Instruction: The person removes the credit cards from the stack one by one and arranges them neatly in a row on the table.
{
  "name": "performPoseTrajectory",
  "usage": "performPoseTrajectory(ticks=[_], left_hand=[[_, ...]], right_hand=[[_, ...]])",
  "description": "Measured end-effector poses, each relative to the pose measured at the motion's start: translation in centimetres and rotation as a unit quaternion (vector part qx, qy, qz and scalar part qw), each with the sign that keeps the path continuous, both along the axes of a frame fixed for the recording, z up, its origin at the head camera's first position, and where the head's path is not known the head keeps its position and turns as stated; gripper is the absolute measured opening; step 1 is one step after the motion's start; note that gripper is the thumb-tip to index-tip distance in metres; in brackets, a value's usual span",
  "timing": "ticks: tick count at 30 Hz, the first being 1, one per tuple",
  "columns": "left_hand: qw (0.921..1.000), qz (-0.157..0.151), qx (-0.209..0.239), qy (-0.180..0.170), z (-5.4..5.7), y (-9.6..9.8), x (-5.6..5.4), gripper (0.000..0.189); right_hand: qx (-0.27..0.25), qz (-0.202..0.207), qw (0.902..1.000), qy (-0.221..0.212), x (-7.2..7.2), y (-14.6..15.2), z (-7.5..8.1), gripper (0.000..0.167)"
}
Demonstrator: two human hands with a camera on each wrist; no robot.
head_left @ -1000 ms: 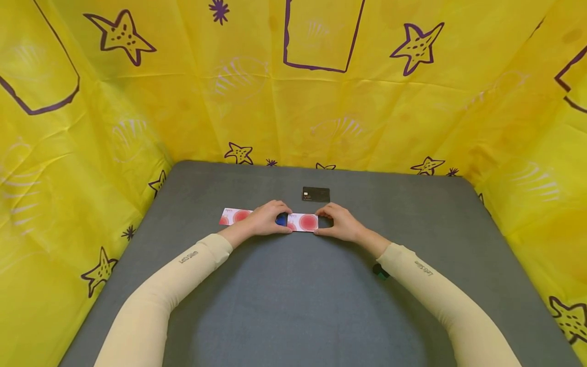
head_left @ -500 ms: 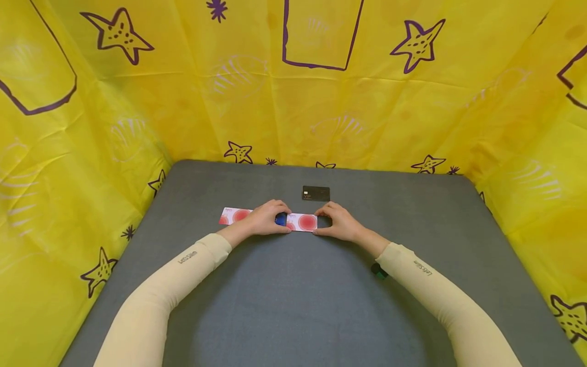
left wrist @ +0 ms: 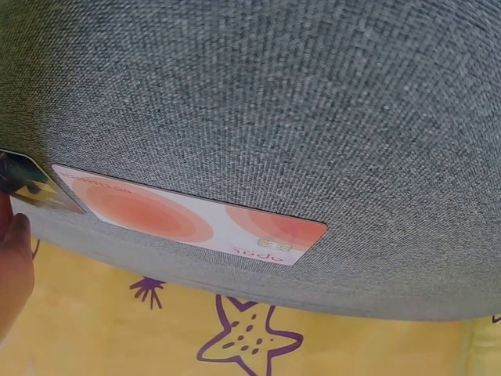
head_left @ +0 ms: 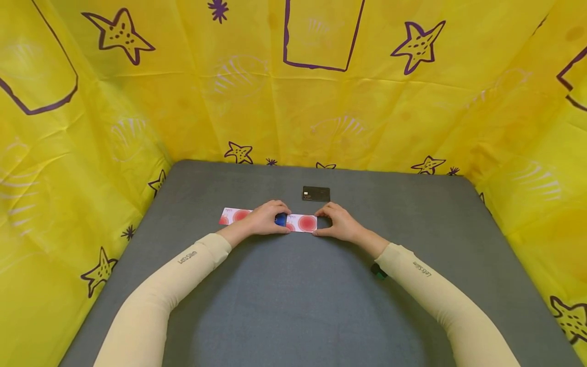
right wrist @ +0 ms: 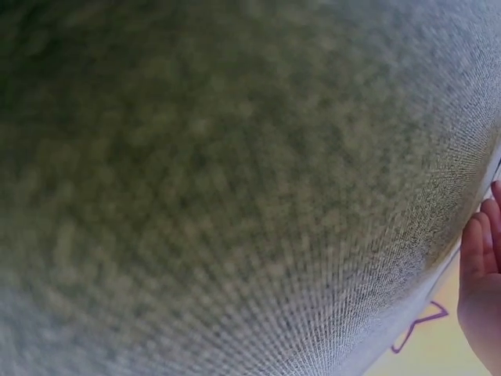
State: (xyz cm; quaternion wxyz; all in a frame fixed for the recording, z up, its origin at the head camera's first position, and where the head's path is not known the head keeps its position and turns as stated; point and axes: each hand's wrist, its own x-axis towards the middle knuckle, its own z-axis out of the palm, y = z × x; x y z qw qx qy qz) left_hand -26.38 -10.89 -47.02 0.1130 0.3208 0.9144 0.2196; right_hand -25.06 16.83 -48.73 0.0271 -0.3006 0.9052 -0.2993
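Note:
Both hands pinch one white bank card with red circles [head_left: 301,223] between thumb and fingers, flat and close over the table. My left hand [head_left: 266,218] has the card's left corners; my right hand [head_left: 341,223] has its right corners. A blue card [head_left: 280,219] shows inside the curve of the left hand, mostly hidden by it. Left of that lies a second white card with red circles [head_left: 234,215], partly behind the left hand. The left wrist view shows this card [left wrist: 149,215] whole, beside a dark card [left wrist: 31,182] at the edge.
A black card marked VIP [head_left: 316,193] lies behind the hands on the grey table [head_left: 293,300]. A small dark green object [head_left: 379,271] shows beside the right sleeve. Yellow cloth [head_left: 293,112] with starfish drawings stands round the back and sides.

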Motion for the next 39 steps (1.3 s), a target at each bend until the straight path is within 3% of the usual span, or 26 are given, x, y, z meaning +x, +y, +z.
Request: performPoseTrajectory(ticks=[24,39], left_hand=[[0.9999,-0.015,0.001,0.005,-0.33,-0.04,-0.31,0.054],[0.9999,-0.003,0.014,-0.007,-0.16,-0.07,-0.08,0.059]], right_hand=[[0.002,0.014,0.9999,0.006,0.25,0.16,0.16,0.052],[-0.018,0.013,0.9997,0.01,0.4,0.42,0.04,0.052]])
